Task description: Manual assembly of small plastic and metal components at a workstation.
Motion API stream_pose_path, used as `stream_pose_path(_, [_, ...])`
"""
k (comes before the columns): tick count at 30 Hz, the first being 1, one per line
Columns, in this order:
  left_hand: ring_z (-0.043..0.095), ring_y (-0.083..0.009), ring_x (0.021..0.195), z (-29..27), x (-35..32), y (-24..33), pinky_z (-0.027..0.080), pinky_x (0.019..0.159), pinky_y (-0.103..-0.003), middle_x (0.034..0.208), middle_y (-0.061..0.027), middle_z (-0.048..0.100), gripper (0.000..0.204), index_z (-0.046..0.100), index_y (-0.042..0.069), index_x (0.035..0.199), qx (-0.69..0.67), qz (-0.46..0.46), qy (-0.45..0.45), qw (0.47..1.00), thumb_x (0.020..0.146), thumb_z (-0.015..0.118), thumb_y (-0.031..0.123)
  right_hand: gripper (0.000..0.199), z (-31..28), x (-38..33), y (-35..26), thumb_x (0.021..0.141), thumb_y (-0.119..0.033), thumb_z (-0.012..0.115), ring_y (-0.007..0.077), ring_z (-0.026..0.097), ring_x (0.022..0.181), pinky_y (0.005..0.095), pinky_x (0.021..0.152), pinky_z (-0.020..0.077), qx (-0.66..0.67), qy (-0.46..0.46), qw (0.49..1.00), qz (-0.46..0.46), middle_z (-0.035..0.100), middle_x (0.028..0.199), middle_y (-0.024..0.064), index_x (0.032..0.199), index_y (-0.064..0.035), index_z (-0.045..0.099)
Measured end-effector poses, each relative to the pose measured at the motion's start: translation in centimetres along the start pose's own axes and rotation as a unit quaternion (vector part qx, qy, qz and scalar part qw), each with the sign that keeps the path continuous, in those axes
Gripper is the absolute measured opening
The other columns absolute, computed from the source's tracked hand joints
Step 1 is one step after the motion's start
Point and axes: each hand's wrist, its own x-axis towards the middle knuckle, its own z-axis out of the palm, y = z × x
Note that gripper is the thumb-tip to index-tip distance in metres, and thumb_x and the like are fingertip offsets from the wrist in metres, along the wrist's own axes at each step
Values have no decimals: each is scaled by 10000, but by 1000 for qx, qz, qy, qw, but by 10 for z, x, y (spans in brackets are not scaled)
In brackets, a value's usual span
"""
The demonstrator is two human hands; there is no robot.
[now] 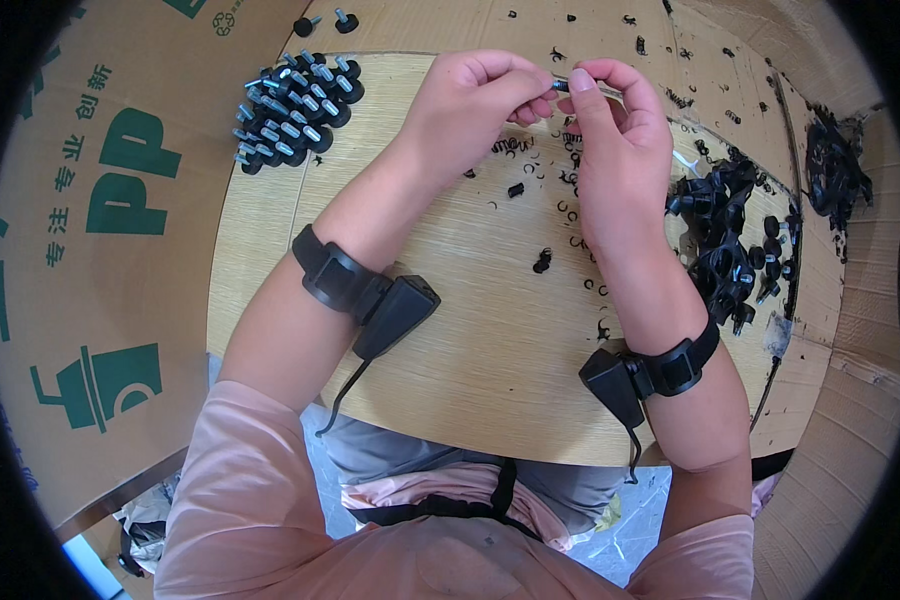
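Your left hand [467,103] and right hand [618,140] pinch one small black knob screw [560,86] between fingertips, above the pale wooden desk [470,330]. Black shavings [570,210] beneath; cardboard [90,200] surrounds the desk.

Bright, even daylight fills the scene, with no harsh glare. Shadows are soft: faint ones lie under the forearms on the pale worktop [470,340]. The centre is sharp. Fisheye distortion bends the worktop's edges and the cardboard [90,250] toward the rim, where a black vignette closes the corners.
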Motion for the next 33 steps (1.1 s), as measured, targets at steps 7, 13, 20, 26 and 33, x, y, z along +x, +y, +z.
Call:
stream_pose_path(7, [594,-113,738,1,-2,3,476,722,-252,798,-54,662,196,684,-14,888,10,-8,1,1000,898,581,153,213,1,0,0,916,-191,628,24,446,652,186,563,359,1,2,1000,-3,569,745,-15,1053,-33,592])
stream_pose_path(13, [591,-111,734,1,-2,3,473,718,-250,788,-54,658,190,684,-11,885,6,-12,3,1000,891,580,148,197,0,0,1,919,-194,631,15,433,639,180,542,339,12,-1,1000,-8,549,729,-34,1037,-38,604])
stream_pose_path(20, [577,-104,727,0,-1,1,463,711,-249,769,-40,643,182,676,-1,855,7,-14,2,1000,890,571,143,166,1,-1,0,916,-157,629,12,447,658,172,559,351,17,-7,1000,-12,568,757,-29,1031,-38,609])
stream_pose_path(26, [566,-97,725,-2,-1,0,457,711,-247,765,-29,631,171,662,9,842,23,-6,-4,1000,890,565,141,140,1,-2,-2,906,-125,636,21,499,706,169,612,396,8,-19,1000,-14,598,800,-15,1010,-32,616])
stream_pose_path(33, [561,-85,726,-4,-1,-2,452,703,-237,771,-20,625,121,649,23,839,36,-17,-10,999,877,584,119,117,1,-3,-4,905,-86,629,41,545,754,181,664,437,25,-29,999,-21,621,843,1,1003,-26,615])
